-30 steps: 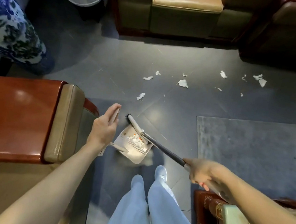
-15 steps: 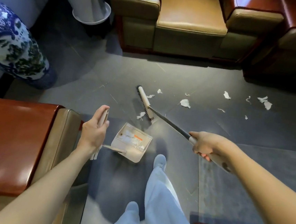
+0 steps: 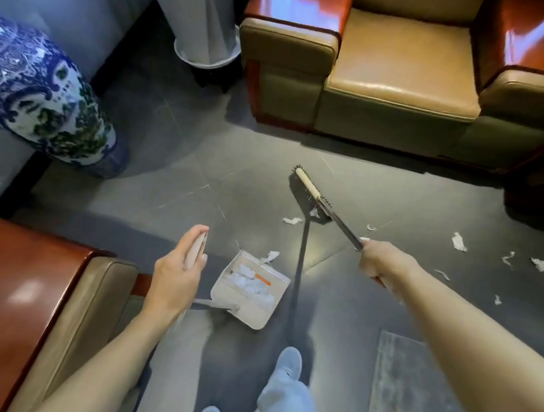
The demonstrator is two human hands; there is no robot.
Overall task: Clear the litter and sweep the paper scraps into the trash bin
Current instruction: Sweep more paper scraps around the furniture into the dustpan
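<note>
i'm mid-sweep: my left hand (image 3: 176, 273) curls round the handle of the dustpan (image 3: 249, 290), which sits on the floor near my feet, part filled. my right hand (image 3: 381, 259) grips the broom (image 3: 308, 192), its head planted beyond the pan. next, i reckon, comes a short pull to bring the paper scraps (image 3: 292, 220) into the pan, then a reach right for the rest.

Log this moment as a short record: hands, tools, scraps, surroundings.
left hand: grips the dustpan handle
right hand: grips the broom handle
dustpan: on the floor, paper scraps inside
broom head: beyond the dustpan, a scrap at its bristles
loose scraps: one at the dustpan's mouth, more scattered to the right
surroundings: blue-and-white vase at left, tan armchair ahead
</note>
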